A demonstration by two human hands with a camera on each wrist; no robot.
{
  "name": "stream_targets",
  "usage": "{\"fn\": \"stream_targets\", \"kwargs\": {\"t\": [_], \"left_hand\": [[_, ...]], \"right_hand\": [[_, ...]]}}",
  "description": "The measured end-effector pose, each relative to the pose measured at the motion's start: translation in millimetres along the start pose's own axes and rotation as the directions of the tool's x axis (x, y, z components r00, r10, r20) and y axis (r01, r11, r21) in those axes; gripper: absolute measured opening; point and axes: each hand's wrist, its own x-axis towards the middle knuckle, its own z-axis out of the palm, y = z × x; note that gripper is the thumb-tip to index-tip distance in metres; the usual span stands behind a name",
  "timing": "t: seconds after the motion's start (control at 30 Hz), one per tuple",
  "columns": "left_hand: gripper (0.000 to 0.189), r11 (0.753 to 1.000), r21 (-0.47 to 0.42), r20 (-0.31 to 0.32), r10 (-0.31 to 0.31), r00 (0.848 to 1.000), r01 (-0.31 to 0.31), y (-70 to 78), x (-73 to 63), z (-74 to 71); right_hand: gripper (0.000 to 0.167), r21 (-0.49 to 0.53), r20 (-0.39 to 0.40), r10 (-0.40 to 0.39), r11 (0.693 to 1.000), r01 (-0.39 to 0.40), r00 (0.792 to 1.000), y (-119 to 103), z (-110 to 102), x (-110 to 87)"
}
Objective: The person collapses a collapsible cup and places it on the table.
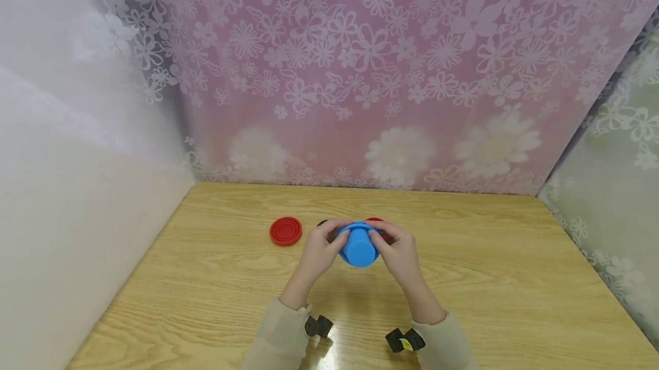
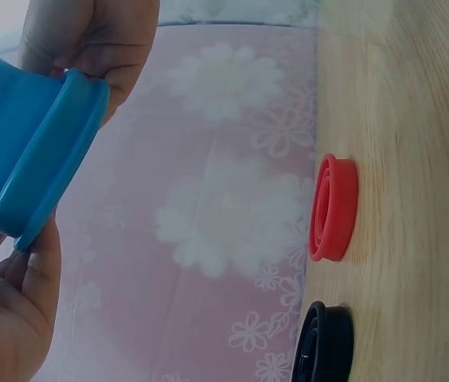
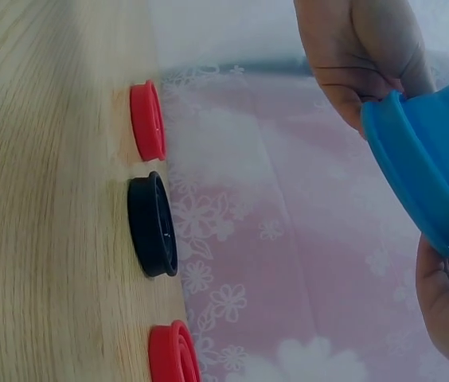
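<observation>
A blue collapsible cup (image 1: pixel 360 251) is held up over the table between both hands, its wide rim turned away and its narrower base toward the head camera. My left hand (image 1: pixel 320 249) grips the left side of the rim, thumb on the near face and fingers behind. Mirroring it, my right hand (image 1: pixel 404 251) holds the right side the same way. In the left wrist view, the cup (image 2: pixel 37 147) is tilted, with its stepped body pushed out from the rim.
Flat on the wooden table (image 1: pixel 479 278) behind the cup lie a red ringed disc (image 1: pixel 285 231) at left, a black one (image 3: pixel 151 227) in the middle and another red one (image 2: pixel 336 208) at right. A floral curtain (image 1: pixel 334 72) backs the table; pale walls flank it.
</observation>
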Motion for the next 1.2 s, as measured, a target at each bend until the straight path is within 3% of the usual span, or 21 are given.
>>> {"fn": "stream_targets", "kwargs": {"t": [0.13,0.3,0.5,0.7,0.83,0.93,1.07,1.2], "left_hand": [[0.019,0.994,-0.076,0.008,-0.078,0.997,0.078,5.3,0.2,-2.3],[0.018,0.972,-0.185,0.014,-0.142,0.99,0.142,-1.4,1.7,-1.4],[0.021,0.933,-0.29,0.02,-0.219,0.976,0.215,-22.0,3.3,4.5],[0.028,0.89,-0.396,0.082,-0.211,0.974,0.226,-25.3,2.9,6.5],[0.031,0.864,-0.427,0.174,-0.212,0.962,0.268,-25.6,3.3,5.8],[0.033,0.846,-0.452,0.203,-0.212,0.956,0.284,-25.2,3.2,4.7],[0.034,0.833,-0.477,0.179,-0.22,0.959,0.28,-22.6,2.5,2.2],[0.033,0.819,-0.505,0.162,-0.22,0.962,0.272,-21.4,2.7,-0.9]], "right_hand": [[0.02,0.137,0.036,0.101,0.985,-0.105,0.994,-2,-2,0.9],[0.027,0.239,0.073,0.155,0.956,-0.168,0.985,-3,-4,1.1],[0.026,0.341,0.095,0.173,0.919,-0.195,0.98,-3,-5,1.1],[0.013,0.436,0.048,0.181,0.881,-0.184,0.982,-5,-4,1.3],[0.013,0.453,0.02,0.182,0.875,-0.171,0.983,-7,-4,1.4],[0.019,0.428,0.047,0.186,0.884,-0.189,0.981,-6,-4,1.6],[0.033,0.348,0.122,0.203,0.908,-0.233,0.972,-3,-5,1.9],[0.033,0.309,0.197,0.189,0.919,-0.244,0.962,-1,-8,2.3]]}}
